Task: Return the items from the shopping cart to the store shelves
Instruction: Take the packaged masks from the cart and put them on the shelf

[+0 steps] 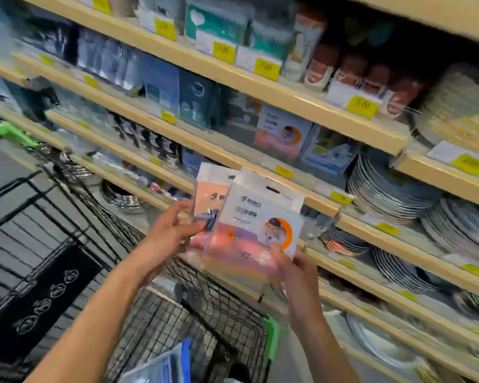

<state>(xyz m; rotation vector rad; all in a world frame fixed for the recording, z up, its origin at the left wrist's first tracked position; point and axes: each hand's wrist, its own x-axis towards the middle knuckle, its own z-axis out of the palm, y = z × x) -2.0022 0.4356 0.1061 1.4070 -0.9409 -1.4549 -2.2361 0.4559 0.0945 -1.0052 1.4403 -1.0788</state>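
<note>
Two flat white-and-pink packets are held up in front of the shelves. My right hand point(293, 268) grips the front packet point(256, 217), which shows a cartoon child in an orange circle, by its lower edge. My left hand point(168, 236) pinches the packet behind it point(208, 189) at its left side. Matching packets point(281, 131) stand on the wooden shelf point(233, 158) just above. The black wire shopping cart point(194, 308) sits below my arms, with a blue-and-clear package point(163, 366) inside it.
Stacks of plates point(393, 186) fill the shelves on the right. Boxed goods and red-capped bottles point(351, 76) line the upper shelves, with yellow price tags point(362, 106) along the edges. The cart's black child seat flap point(42, 297) lies at the left.
</note>
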